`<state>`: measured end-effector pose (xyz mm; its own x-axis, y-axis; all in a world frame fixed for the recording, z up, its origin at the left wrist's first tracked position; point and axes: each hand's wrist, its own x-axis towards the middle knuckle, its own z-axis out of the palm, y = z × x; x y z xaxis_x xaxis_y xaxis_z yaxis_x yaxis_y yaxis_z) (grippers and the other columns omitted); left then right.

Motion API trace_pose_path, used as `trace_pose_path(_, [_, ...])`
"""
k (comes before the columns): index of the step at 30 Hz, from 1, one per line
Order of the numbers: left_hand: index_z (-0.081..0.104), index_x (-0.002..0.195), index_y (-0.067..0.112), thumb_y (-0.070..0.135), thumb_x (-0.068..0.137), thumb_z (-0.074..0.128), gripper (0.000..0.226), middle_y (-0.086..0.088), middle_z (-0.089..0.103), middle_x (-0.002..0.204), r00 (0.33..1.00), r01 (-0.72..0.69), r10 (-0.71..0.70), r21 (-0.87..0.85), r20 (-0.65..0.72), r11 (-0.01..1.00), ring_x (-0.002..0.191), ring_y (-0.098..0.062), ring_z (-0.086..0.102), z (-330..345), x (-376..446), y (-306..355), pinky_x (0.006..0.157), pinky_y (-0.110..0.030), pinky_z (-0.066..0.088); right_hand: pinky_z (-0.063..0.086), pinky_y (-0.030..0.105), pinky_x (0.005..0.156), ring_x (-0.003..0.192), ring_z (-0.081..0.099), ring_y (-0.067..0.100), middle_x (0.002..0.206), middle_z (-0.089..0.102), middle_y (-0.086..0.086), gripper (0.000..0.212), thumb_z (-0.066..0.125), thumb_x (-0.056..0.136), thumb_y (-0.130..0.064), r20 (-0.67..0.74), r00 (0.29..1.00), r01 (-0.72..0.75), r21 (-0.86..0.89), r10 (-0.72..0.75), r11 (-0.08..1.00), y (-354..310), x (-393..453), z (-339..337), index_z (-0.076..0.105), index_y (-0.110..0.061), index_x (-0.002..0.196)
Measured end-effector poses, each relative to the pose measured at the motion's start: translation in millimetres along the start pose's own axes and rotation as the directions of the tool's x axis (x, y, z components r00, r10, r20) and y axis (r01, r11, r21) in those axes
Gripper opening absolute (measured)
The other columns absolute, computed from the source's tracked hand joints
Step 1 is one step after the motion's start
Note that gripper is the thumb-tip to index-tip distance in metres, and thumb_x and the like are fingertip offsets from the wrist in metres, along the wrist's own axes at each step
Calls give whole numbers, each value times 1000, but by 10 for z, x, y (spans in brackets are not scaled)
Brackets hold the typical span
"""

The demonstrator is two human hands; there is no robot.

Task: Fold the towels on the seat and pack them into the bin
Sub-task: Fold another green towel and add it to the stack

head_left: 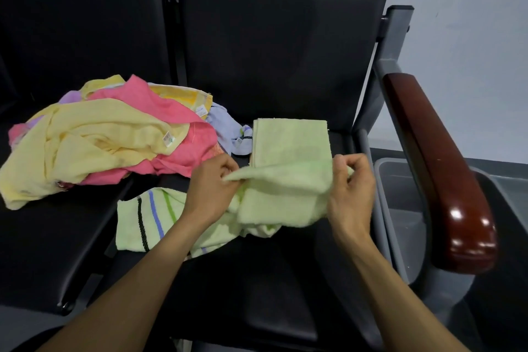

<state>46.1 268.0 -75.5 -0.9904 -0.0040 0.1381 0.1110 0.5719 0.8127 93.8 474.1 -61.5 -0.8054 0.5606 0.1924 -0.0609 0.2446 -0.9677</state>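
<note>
A person's two bare forearms reach forward over a black padded seat (271,280), seen from a head-worn camera looking down.

The left hand (213,188) pinches the left corner of a pale green towel (285,191) between thumb and fingers, so its grip is narrow and holding cloth. The right hand (353,188) pinches the opposite corner of the same towel, fingers curled, its grip also narrow and holding cloth. The towel's upper edge is lifted and stretched between the two grips; the rest of it sags onto the seat just below them.

Directly beyond the grips, touching the lifted edge, lies a folded pale green towel (291,140), flat and rectangular on the seat. Under the left wrist and out to its left lies a green striped towel (148,220), spread loosely, with black, blue and green stripes.

Further left of the left grip, spilling across two seats, sits a loose heap: a pale yellow towel (85,148) on top, a pink towel (177,134) beneath it, a light blue towel (225,128) at its right edge, nearest the folded one.

To the right of the right grip, past the seat frame, stands a grey bin (400,208) on the floor, partly hidden by a glossy reddish-brown wooden armrest (440,171). A pale wall (471,51) rises behind.
</note>
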Motion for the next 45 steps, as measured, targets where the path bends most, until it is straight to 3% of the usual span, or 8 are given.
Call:
trace_pose_path(7, [53, 58, 11, 6, 79, 65, 24, 7, 49, 55, 989, -62, 70, -64, 132, 996, 54, -5, 37, 66, -98, 182, 54, -28, 28, 54, 29, 82, 89, 65, 2, 97, 72, -14, 46, 74, 74, -53, 647, 761, 154, -251, 47, 956, 62, -171, 145, 68, -30, 113])
trace_pose_path(9, [53, 59, 20, 15, 81, 75, 31, 13, 51, 52, 963, -69, 79, -46, 256, 997, 52, -2, 42, 56, -115, 170, 54, -24, 29, 53, 28, 73, 76, 63, 4, 81, 70, -10, 5, 68, 86, -21, 554, 829, 201, -162, -80, 966, 82, -157, 176, 70, -20, 91])
trace_pose_path(14, [63, 76, 24, 19, 93, 71, 19, 10, 61, 68, 929, -53, 15, 93, 369, 994, 63, -4, 58, 12, -119, 0, 58, -19, 44, 48, 28, 60, 67, 60, 4, 72, 65, -9, 17, 55, 96, -14, 4, 1000, -6, -12, 6, 1000, 103, 43, 52, 63, -20, 82])
trace_pose_path(27, [61, 106, 10, 20, 100, 57, 12, -8, 65, 102, 998, 67, -67, 9, -17, 998, 96, -28, 60, -73, 7, -38, 86, -43, 48, 54, 25, 69, 80, 65, 1, 90, 66, -6, 22, 67, 93, -22, 297, 946, -103, -113, 132, 988, 90, -21, 55, 60, -26, 114])
trace_pose_path(31, [46, 140, 27, 37, 89, 73, 59, 13, 50, 137, 971, -155, 158, -31, 180, 987, 127, -2, 45, -24, -134, 103, 101, -16, 34, 46, 15, 63, 68, 58, -1, 82, 58, -6, 54, 64, 89, 9, 580, 812, -144, 89, 66, 986, 90, -117, 151, 45, -22, 129])
trace_pose_path(35, [60, 124, 29, 37, 86, 77, 42, 11, 70, 105, 916, -181, 216, -131, 338, 975, 100, 1, 64, 69, -229, 217, 87, -15, 47, 48, 27, 71, 72, 58, 9, 84, 69, -6, 47, 73, 83, 6, 641, 767, -78, 125, -20, 989, 86, -131, 229, 49, -21, 113])
trace_pose_path(41, [54, 85, 18, 20, 103, 53, 18, 3, 57, 72, 997, -60, 45, -297, -59, 953, 62, -15, 54, -54, -104, 213, 61, -32, 45, 43, 18, 58, 68, 54, 3, 78, 58, -9, 25, 74, 85, -16, 733, 664, 179, -347, 147, 920, 197, -158, 182, 53, -29, 86])
trace_pose_path(45, [53, 88, 24, 28, 108, 44, 22, -1, 56, 91, 887, 108, -327, -543, -326, 833, 79, -10, 53, -203, 45, 46, 76, -31, 45, 42, 33, 59, 75, 57, 24, 76, 59, -1, 23, 61, 95, -34, 529, 835, 208, -555, 149, 805, 292, -111, 155, 52, -22, 77])
